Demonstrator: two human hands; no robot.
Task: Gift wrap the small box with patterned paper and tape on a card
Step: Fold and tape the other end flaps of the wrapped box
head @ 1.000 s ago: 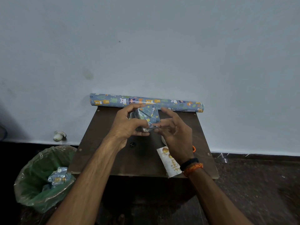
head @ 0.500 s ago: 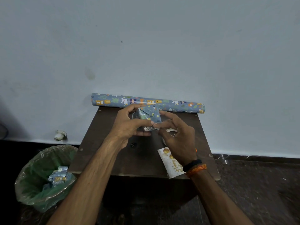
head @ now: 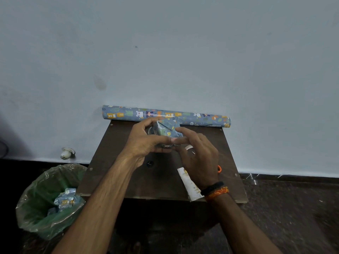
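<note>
We see a small box [head: 166,129] in the middle of the frame, held just above a brown table [head: 157,182]. The box is partly wrapped in blue paper with little animals on it. Our left hand [head: 145,142] curls around the box, thumb in front and fingers behind. Our right hand [head: 199,158] is mostly open, with two straight fingers [head: 180,140] pressing on the paper at the front of the box.

A white card [head: 189,186] lies on the table at the lower right, partly under our right wrist. The roll of paper [head: 165,116] lies along the back edge of the table, against the wall. A bin [head: 45,202] with a green bag sits at the lower left, with paper scraps [head: 65,199] inside.
</note>
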